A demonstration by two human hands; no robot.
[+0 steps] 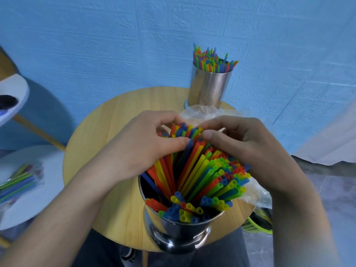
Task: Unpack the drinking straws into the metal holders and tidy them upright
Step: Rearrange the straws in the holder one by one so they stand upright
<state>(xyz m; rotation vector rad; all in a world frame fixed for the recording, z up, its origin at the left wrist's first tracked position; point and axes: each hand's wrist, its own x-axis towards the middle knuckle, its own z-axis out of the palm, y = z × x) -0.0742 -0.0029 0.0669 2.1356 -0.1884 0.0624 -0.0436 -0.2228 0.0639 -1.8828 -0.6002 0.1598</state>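
The left hand [142, 143] and right hand [248, 151], fingers [179, 141] curled, are pinching the tops of straws [192, 166] leaning in the holder [179, 228]. Standing at the counter [107, 132] edge, the holder is risking tipping under a sideways pull.

Both hands on straw bundle [192, 160] in near metal holder [179, 232]: left hand [146, 143] and right hand [248, 149] pinch the upper ends. Bundle fans out, tilted. Far holder [209, 87] filled, at back edge of round wooden table [107, 151]
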